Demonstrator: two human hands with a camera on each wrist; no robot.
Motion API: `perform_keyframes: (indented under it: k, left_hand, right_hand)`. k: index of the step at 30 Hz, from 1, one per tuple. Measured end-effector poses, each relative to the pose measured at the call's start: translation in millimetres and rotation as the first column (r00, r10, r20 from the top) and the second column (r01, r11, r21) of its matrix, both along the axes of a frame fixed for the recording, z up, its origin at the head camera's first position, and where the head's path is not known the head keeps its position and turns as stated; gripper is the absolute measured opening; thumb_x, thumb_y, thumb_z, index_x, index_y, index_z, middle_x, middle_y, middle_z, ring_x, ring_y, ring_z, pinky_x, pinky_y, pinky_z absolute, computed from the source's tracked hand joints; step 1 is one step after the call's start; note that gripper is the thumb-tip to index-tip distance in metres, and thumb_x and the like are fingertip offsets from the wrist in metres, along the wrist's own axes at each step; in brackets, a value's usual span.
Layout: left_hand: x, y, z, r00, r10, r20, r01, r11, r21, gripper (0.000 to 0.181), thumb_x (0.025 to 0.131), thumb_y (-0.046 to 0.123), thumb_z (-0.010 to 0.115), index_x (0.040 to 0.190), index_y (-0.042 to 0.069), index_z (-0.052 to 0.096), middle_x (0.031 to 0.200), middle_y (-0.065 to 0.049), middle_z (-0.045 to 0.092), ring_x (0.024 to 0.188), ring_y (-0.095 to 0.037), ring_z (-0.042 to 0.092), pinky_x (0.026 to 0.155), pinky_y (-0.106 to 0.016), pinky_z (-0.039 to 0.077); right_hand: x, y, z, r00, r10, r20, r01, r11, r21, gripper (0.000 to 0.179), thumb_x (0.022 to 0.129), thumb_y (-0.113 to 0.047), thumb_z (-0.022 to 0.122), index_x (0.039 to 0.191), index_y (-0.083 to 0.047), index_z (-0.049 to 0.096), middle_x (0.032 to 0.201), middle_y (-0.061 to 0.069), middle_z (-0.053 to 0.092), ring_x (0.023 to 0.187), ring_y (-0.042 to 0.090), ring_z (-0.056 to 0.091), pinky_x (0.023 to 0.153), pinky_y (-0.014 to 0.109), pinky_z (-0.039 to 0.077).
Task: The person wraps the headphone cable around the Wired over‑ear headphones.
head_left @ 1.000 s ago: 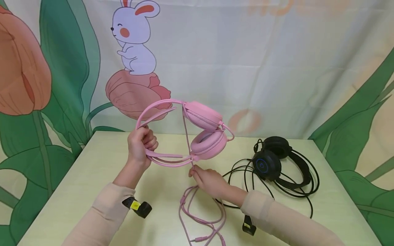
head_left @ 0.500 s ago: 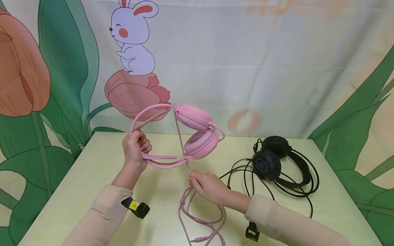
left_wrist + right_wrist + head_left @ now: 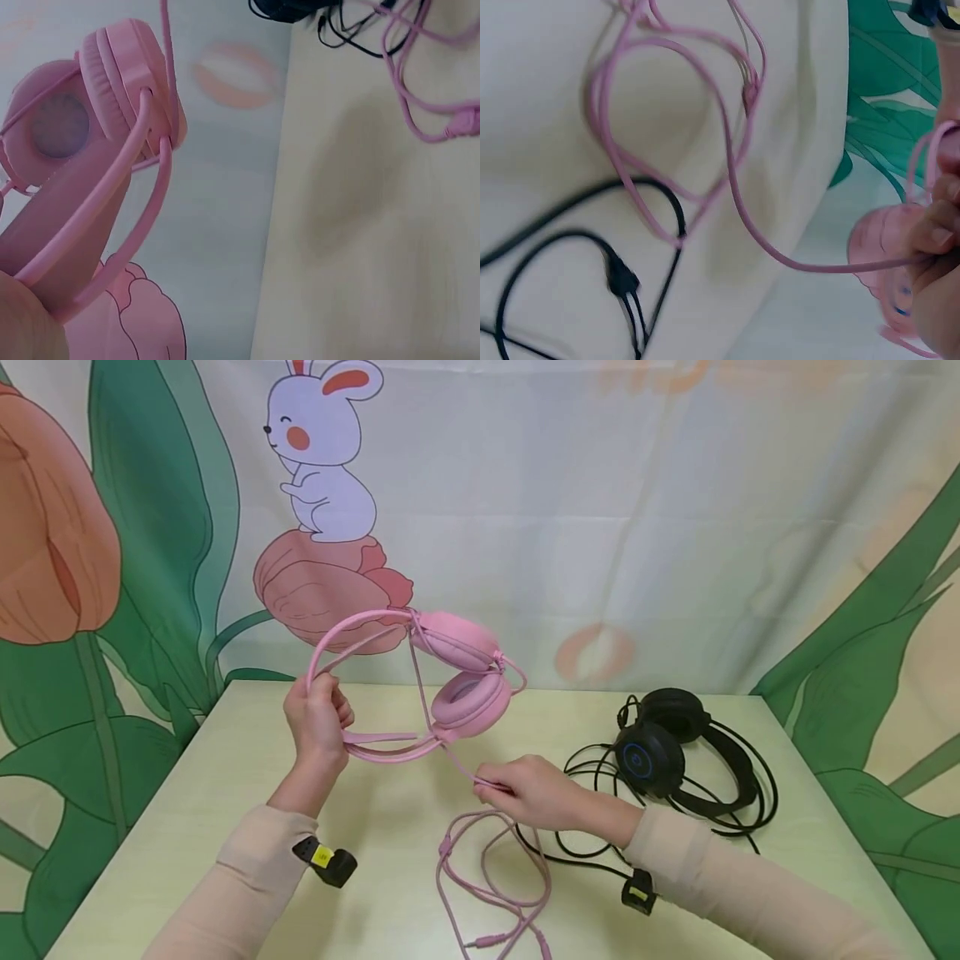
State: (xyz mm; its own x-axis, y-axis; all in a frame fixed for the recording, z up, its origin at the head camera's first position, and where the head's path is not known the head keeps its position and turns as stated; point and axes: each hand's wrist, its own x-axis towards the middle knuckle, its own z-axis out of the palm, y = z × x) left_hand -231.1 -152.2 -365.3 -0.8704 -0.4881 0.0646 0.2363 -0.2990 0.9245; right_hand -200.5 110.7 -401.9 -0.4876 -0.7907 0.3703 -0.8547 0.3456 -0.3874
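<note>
Left of the black headphones (image 3: 651, 760), the left hand (image 3: 315, 718) grips the pink headphones (image 3: 474, 708) while the right hand (image 3: 536, 793) pinches a pink cord (image 3: 810, 267)

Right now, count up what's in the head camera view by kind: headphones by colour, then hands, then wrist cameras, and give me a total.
Pink over-ear headphones: 1
Black over-ear headphones: 1
Hands: 2, left hand and right hand
Wrist cameras: 2, left camera and right camera
Total: 6
</note>
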Motion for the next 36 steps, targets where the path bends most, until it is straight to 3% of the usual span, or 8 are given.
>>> perform_keyframes:
  k: [3,10,16,20,24,29,36]
  left_hand:
    - [-0.3,-1.5,-2.1,0.999,0.035,0.034,-0.033,0.998,-0.060,0.010,0.086,0.010,0.045,0.076,0.010,0.044,0.049,0.003,0.037,0.037,-0.008,0.032,0.037,-0.018,0.027]
    - [-1.5,-3.2,-6.6,0.998,0.042,0.054,-0.039,0.998,-0.058,0.007,0.087,0.010,0.045,0.080,0.011,0.046,0.052,0.003,0.038,0.037,-0.008,0.033,0.037,-0.018,0.028]
    - [-2.5,-7.4,-6.7,0.984,0.157,0.080,-0.136,0.966,-0.220,0.009,0.085,0.013,0.048,0.077,0.014,0.044,0.049,0.005,0.040,0.037,-0.006,0.038,0.038,-0.018,0.033]
    - [-1.9,-10.9,-8.4,0.975,0.182,0.130,-0.150,0.963,-0.224,0.010,0.085,0.014,0.049,0.076,0.014,0.044,0.048,0.006,0.040,0.036,-0.006,0.038,0.038,-0.018,0.033]
    - [-1.4,-11.0,-10.7,0.971,0.194,0.142,-0.157,0.959,-0.238,0.011,0.085,0.015,0.048,0.075,0.014,0.043,0.049,0.006,0.040,0.037,-0.005,0.038,0.038,-0.018,0.032]
    - [-3.1,-10.7,-11.1,0.956,0.255,0.147,-0.199,0.928,-0.317,0.010,0.084,0.016,0.048,0.075,0.016,0.044,0.050,0.007,0.040,0.039,-0.004,0.039,0.039,-0.019,0.031]
    - [-3.6,-13.2,-13.0,0.937,0.307,0.168,-0.225,0.897,-0.380,0.011,0.085,0.020,0.048,0.075,0.017,0.044,0.055,0.006,0.039,0.045,-0.006,0.039,0.042,-0.020,0.030]
  right_hand:
    - [-5.2,3.6,7.5,0.998,0.059,-0.037,-0.059,0.998,0.011,0.015,0.091,-0.016,0.052,0.077,-0.016,0.054,0.057,-0.013,0.039,0.049,-0.007,0.030,0.046,0.009,0.024]
    - [-9.8,7.9,26.4,0.989,0.144,-0.041,-0.144,0.990,0.013,0.013,0.089,-0.015,0.054,0.077,-0.017,0.057,0.056,-0.012,0.039,0.049,-0.008,0.029,0.045,0.009,0.024]
    - [-7.1,12.5,44.4,0.984,0.175,-0.017,-0.175,0.984,0.009,0.011,0.089,-0.014,0.054,0.080,-0.018,0.059,0.056,-0.012,0.038,0.050,-0.007,0.028,0.046,0.009,0.023]
    - [-6.1,16.2,55.3,0.981,0.192,-0.006,-0.192,0.981,0.007,0.010,0.088,-0.013,0.055,0.082,-0.017,0.062,0.056,-0.012,0.038,0.050,-0.007,0.027,0.046,0.010,0.024]
    - [-6.5,18.2,62.4,0.981,0.175,0.082,-0.173,0.985,-0.023,0.012,0.087,-0.010,0.055,0.087,-0.017,0.065,0.057,-0.012,0.039,0.049,-0.005,0.027,0.046,0.011,0.025]
    - [-5.1,20.3,71.1,0.962,0.139,0.235,-0.127,0.990,-0.065,0.014,0.088,-0.009,0.056,0.091,-0.018,0.066,0.059,-0.011,0.039,0.050,-0.001,0.029,0.047,0.015,0.026]
    - [-7.5,27.1,81.8,0.940,0.085,0.330,-0.055,0.994,-0.099,0.014,0.088,-0.007,0.056,0.090,-0.016,0.067,0.059,-0.009,0.039,0.051,0.004,0.030,0.049,0.017,0.026]
